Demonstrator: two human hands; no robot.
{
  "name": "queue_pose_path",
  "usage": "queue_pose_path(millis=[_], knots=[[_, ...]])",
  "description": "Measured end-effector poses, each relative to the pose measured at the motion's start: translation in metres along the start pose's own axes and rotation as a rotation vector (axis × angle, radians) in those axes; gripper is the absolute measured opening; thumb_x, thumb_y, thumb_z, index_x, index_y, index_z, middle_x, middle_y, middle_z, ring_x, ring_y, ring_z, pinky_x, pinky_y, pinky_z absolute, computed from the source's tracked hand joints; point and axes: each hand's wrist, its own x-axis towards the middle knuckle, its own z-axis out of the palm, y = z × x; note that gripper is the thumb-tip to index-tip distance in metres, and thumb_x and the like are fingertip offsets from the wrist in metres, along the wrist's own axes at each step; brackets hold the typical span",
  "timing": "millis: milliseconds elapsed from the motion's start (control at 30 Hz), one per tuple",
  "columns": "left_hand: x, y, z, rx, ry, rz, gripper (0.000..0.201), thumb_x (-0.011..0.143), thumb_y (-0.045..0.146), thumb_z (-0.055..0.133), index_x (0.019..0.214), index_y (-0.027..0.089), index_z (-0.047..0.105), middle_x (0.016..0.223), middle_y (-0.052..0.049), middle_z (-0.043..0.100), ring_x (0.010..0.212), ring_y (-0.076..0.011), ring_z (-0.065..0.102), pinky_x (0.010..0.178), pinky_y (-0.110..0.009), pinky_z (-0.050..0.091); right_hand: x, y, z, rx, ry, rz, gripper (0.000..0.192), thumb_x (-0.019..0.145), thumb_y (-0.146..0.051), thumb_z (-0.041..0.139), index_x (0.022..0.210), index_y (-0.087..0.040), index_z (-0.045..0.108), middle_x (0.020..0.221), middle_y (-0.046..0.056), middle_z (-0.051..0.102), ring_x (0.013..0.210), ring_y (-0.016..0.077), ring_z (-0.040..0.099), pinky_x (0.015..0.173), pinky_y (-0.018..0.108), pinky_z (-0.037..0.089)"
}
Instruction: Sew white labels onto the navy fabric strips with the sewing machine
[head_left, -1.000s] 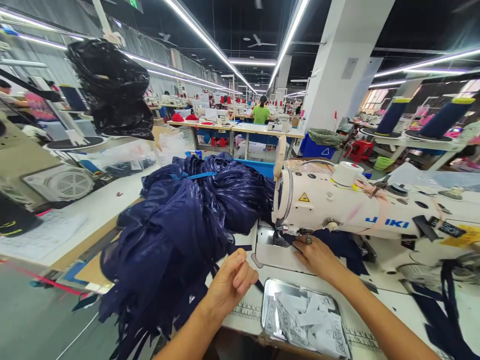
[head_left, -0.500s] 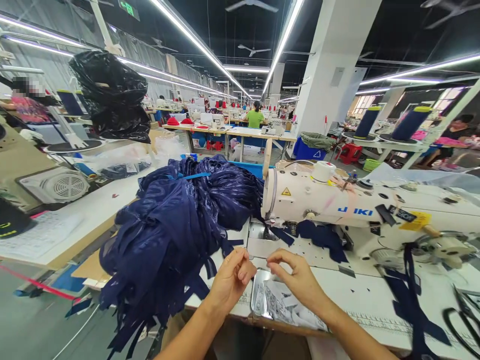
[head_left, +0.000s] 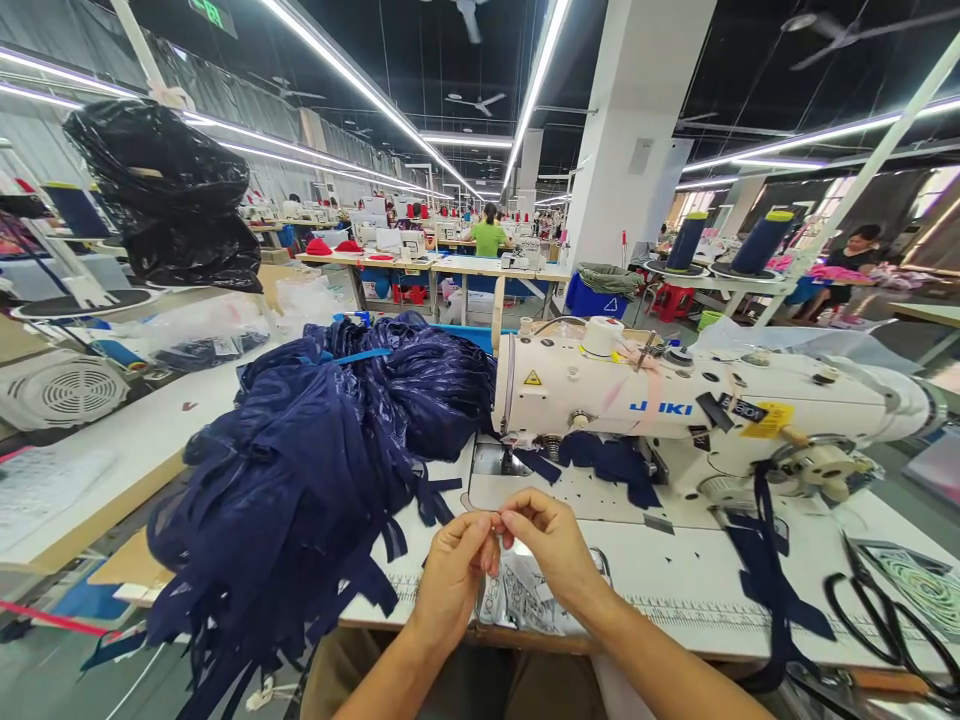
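My left hand (head_left: 454, 570) and my right hand (head_left: 551, 545) meet fingertip to fingertip above the front of the sewing table. Both are pinched closed; whatever lies between the fingertips is too small to make out. Below them a metal tray (head_left: 604, 566) holds white printed labels (head_left: 521, 590), partly covered by my hands. Just beyond stands a white sewing machine (head_left: 570, 385), with navy fabric scraps (head_left: 611, 462) under its arm. To the left of my hands, a big heap of navy fabric pieces (head_left: 300, 450) hangs over the table edge.
Black scissors (head_left: 874, 610) and navy strips (head_left: 772, 580) lie at the right of the table. A black plastic bag (head_left: 165, 190) hangs at upper left by a second table (head_left: 142, 430). Thread cones (head_left: 761, 243) stand behind the machine. Farther back sits a person in green (head_left: 490, 237).
My right hand has moved left, and its fingertips now touch those of my left hand. The camera view has turned a little to the right.
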Motion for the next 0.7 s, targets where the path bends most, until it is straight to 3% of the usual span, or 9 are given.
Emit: queue_pose_path(millis=[167, 367, 700], knots=[[-0.003, -0.006, 0.006, -0.005, 0.009, 0.043, 0.028, 0.065, 0.041, 0.067, 0.061, 0.014, 0.063, 0.044, 0.004, 0.045, 0.046, -0.0080, 0.040, 0.051, -0.022, 0.035, -0.002, 0.008, -0.002, 0.121, 0.034, -0.005, 0.018, 0.065, -0.032, 0.068, 0.063, -0.016, 0.058, 0.052, -0.003, 0.056, 0.047, 0.0094, 0.051, 0.043, 0.020, 0.043], [-0.005, -0.009, 0.011, 0.003, 0.009, 0.075, 0.028, 0.065, 0.041, 0.067, 0.074, 0.014, 0.068, 0.044, 0.003, 0.047, 0.048, -0.0094, 0.042, 0.055, -0.024, 0.037, -0.005, 0.006, -0.002, 0.376, -0.065, 0.079, 0.021, 0.068, -0.034, 0.067, 0.068, -0.016, 0.056, 0.049, -0.005, 0.052, 0.037, 0.0091, 0.048, 0.034, 0.021, 0.038], [-0.004, -0.011, 0.010, 0.037, 0.010, 0.090, 0.027, 0.066, 0.041, 0.066, 0.076, 0.016, 0.069, 0.043, 0.004, 0.047, 0.045, -0.0099, 0.044, 0.052, -0.025, 0.039, -0.004, 0.000, -0.004, 0.416, -0.120, 0.136, 0.022, 0.067, -0.034, 0.068, 0.067, -0.016, 0.055, 0.049, -0.005, 0.052, 0.035, 0.0083, 0.047, 0.034, 0.021, 0.037]])
